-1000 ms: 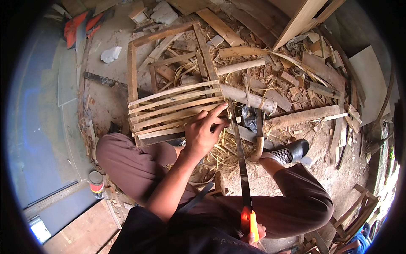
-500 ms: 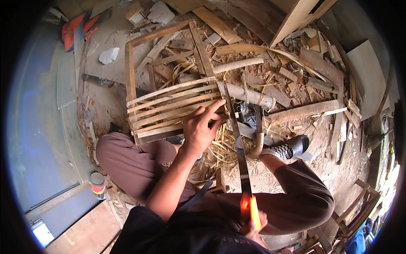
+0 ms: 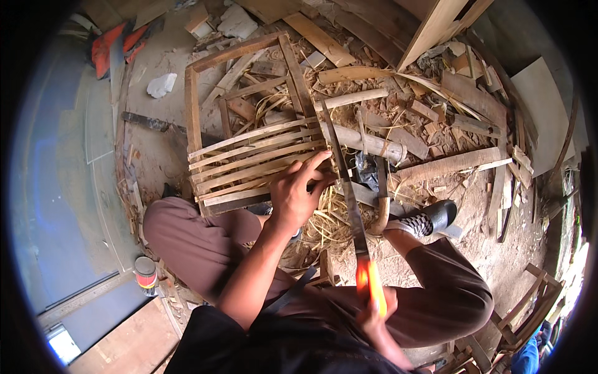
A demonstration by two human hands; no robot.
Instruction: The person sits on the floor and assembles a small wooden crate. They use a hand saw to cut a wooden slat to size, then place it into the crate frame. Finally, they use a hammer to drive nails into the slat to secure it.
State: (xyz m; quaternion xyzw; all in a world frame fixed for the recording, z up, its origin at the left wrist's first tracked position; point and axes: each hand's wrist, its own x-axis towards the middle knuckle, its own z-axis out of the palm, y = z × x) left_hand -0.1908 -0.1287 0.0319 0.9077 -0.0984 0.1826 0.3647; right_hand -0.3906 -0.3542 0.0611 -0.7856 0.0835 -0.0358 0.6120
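My right hand (image 3: 374, 313) is closed round the orange handle (image 3: 370, 287) of a handsaw. The long blade of the handsaw (image 3: 352, 209) points away from me, along the right edge of a wooden frame (image 3: 299, 81). Several thin wooden slats (image 3: 249, 154) lie side by side across the near part of this frame, their right ends by the blade. My left hand (image 3: 298, 196) grips the slats at that right end, index finger stretched toward the blade and thumb below. What lies under its palm is hidden.
Wood offcuts, shavings and strips (image 3: 430, 128) litter the floor beyond and to the right. A tool with a curved wooden handle (image 3: 382, 215) lies near my shoe (image 3: 430, 219). A blue-grey panel (image 3: 68, 187) and a small can (image 3: 146, 272) are at the left.
The handsaw has slid forward, away from me, with my right hand moving up behind it. My left hand stays at the slats' ends, almost unmoved.
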